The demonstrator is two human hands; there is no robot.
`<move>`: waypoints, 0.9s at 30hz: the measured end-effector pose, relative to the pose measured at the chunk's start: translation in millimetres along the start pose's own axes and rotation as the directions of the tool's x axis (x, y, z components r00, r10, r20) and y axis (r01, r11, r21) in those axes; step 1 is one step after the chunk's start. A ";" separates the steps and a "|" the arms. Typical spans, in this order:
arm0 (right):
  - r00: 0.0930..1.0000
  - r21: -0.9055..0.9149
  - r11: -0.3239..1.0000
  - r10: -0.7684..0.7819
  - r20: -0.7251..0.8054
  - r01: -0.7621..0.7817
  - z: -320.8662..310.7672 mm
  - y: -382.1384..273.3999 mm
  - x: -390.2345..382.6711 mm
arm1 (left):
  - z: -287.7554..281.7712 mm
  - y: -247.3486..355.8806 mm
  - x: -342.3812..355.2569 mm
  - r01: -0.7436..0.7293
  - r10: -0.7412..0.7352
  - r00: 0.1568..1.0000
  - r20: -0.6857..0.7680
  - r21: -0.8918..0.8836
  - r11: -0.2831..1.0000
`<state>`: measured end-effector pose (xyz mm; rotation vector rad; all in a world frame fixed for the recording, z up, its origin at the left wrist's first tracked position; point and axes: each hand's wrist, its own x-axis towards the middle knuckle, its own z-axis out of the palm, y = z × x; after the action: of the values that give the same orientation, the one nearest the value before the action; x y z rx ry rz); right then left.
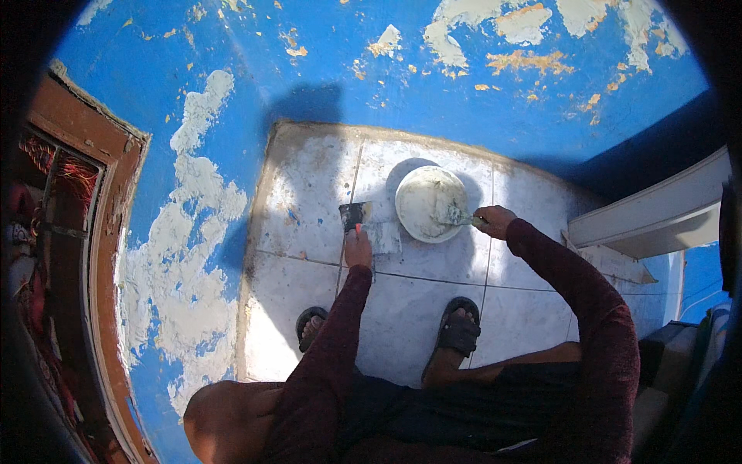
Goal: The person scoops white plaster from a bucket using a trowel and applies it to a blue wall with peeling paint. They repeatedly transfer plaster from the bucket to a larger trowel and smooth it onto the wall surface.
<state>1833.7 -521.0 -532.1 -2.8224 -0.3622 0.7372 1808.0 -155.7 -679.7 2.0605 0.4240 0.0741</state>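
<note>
The right hand point(496, 222) was wrapped around the end of a slim greenish-handled scraper point(466, 220), whose blade lay inside a round white bucket point(402, 220) of creamy white paste point(423, 195). The bucket stood on the white tiled floor point(394, 319), ahead of the feet. The left hand point(358, 249) was closed on a broad, flat, pale-bladed spreader point(384, 238), just left of the bucket; a dark square blade-like piece point(354, 216) showed beside its fingers, and whether that belonged to a second tool could not be made out.

The likeliest trouble was at the bucket: neither hand steadied it, so a hard sideways push of the scraper against its wall could have slid or tipped it on the tiles. An overloaded scraper could have dripped on the way across to the spreader, because bare floor lay between them. If the left hand let the spreader tilt, any paste on it could have run off toward the black sandal point(307, 319) on the left foot, and smears underfoot would have been slippery. Flaky orange-yellow spots point(529, 62) marked the blue wall point(371, 100); crumbs falling from there could have left grit in the uncovered paste.
</note>
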 end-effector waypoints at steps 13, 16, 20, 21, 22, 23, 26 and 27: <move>0.999 0.129 0.991 0.040 0.021 -0.042 -8.1 -14.9 -6.5 | -34.5 44.1 -10.4 -0.023 0.265 0.892 -0.366 0.547 0.837; 1.000 0.125 0.992 0.017 -0.010 -0.016 -3.0 -10.5 -9.7 | -19.6 64.3 -13.7 -0.271 0.367 0.914 -0.174 0.413 0.870; 0.992 0.020 0.994 0.103 0.067 -0.105 3.9 -17.7 -9.6 | 8.3 101.1 -9.0 0.188 -0.153 0.909 0.387 -0.055 0.981; 0.991 0.000 0.993 0.120 0.064 -0.120 8.5 -13.9 -10.7 | 14.1 112.9 -8.0 0.373 -0.255 0.795 0.550 -0.112 0.921; 0.993 -0.007 0.995 0.101 0.054 -0.100 14.2 -10.3 -7.5 | 24.3 100.7 -0.6 0.306 -0.215 0.833 0.510 -0.100 0.947; 0.996 -0.012 0.998 0.066 0.060 -0.065 16.1 -20.0 2.7 | 32.9 68.0 15.6 0.241 -0.182 0.875 0.449 -0.079 0.967; 0.991 0.026 0.993 0.111 0.079 -0.114 26.5 -4.5 -1.3 | 48.6 77.7 13.1 0.159 -0.124 0.885 0.449 -0.042 0.986; 0.990 0.034 0.992 0.122 0.067 -0.125 24.6 3.4 -7.7 | 48.9 92.2 8.4 0.149 -0.115 0.876 0.468 -0.036 0.988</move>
<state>1815.4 -523.2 -550.5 -2.8103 -0.1827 0.8527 1851.6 -235.0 -626.8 1.8933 0.2549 -0.4759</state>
